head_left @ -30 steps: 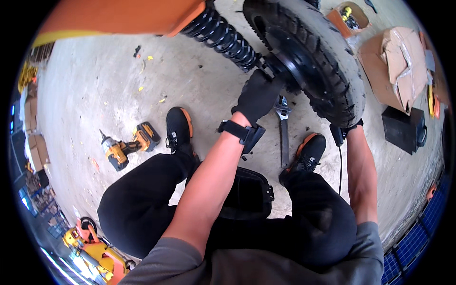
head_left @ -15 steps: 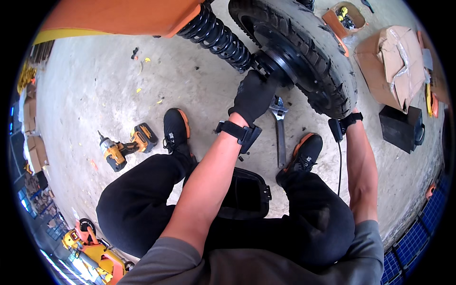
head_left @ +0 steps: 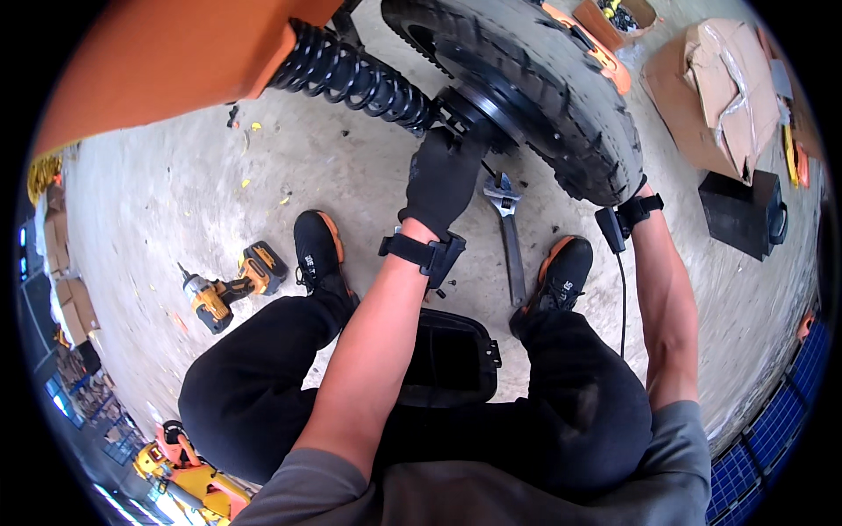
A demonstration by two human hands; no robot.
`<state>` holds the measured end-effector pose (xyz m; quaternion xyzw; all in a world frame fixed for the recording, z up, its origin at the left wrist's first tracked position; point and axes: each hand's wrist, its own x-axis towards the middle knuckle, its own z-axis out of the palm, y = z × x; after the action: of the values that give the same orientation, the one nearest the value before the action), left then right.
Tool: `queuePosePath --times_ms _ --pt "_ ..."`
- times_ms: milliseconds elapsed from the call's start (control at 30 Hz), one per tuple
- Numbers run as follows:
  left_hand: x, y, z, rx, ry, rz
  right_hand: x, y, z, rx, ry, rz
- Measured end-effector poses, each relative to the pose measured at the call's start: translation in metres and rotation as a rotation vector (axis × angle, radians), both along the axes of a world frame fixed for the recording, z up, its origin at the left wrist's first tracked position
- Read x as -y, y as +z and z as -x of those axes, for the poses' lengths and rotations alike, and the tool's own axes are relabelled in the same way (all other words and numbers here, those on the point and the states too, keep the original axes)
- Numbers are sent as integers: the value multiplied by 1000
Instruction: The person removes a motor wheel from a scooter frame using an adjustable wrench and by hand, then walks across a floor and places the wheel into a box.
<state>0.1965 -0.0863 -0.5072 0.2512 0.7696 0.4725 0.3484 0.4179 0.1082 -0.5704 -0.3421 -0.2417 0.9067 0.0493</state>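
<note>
"Left hand (head_left: 444, 175): how's the grip?"
"Curled against the wheel hub (head_left: 491, 107), upper centre; I can't tell what it holds."
"Right hand (head_left: 643, 186)?"
"Mostly hidden by the tyre (head_left: 583, 114), right of centre; can't tell. A wrench (head_left: 512, 250) lies mid-frame."

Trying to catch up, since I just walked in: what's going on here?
A person has both hands at a wheel. The black-gloved left hand is at its hub, near a black coil spring; its grip is hidden. The right hand is by the tyre's near edge, partly out of sight. An adjustable wrench and a cordless power tool lie on the floor.
</note>
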Motion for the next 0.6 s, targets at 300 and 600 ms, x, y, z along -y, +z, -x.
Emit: queuePosePath --times_ms 300,600 --pt "-3 -20 1 12 -8 -17 -9 -10 -7 -94 148 -150" --pt "-1 -36 8 160 13 -77 -14 -19 -14 -133 257 -206"
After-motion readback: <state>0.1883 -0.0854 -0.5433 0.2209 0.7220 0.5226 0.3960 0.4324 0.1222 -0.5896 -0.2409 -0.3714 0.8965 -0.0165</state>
